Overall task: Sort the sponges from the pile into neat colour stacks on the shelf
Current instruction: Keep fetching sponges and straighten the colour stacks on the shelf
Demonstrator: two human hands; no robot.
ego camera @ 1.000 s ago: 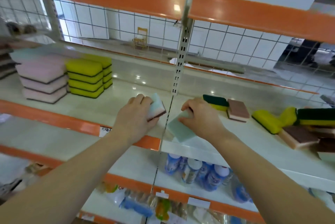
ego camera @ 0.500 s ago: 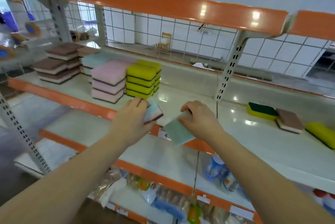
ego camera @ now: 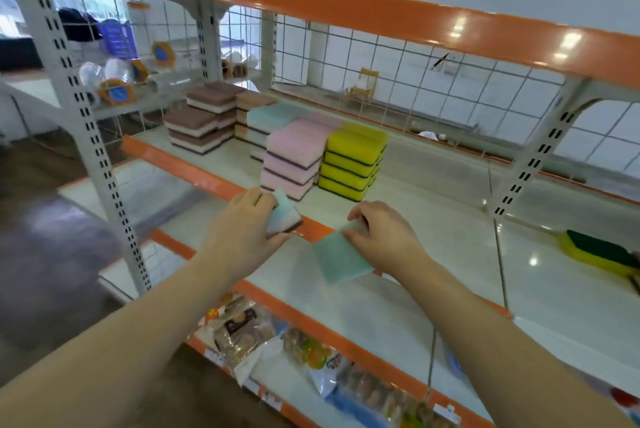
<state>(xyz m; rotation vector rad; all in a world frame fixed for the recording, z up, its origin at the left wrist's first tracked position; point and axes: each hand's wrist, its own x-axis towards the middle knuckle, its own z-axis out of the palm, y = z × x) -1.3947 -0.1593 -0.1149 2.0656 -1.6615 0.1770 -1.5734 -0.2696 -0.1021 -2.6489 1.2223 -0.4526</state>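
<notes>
My left hand grips a light blue sponge with a dark scouring side in front of the shelf's orange edge. My right hand holds a second light blue-green sponge, flat face toward me. On the shelf stand colour stacks: brown, light blue, pink and yellow. A loose yellow sponge with a green top lies at the far right.
An orange-edged upper shelf hangs overhead. A perforated upright post stands at the left and a slanted bracket at the right. Packaged snacks fill the lower shelf. A wire grid backs the shelf.
My view has swung left, so the sorted stacks now sit ahead and the loose pile has slid off to the right. Both hands still hold their blue sponges.
</notes>
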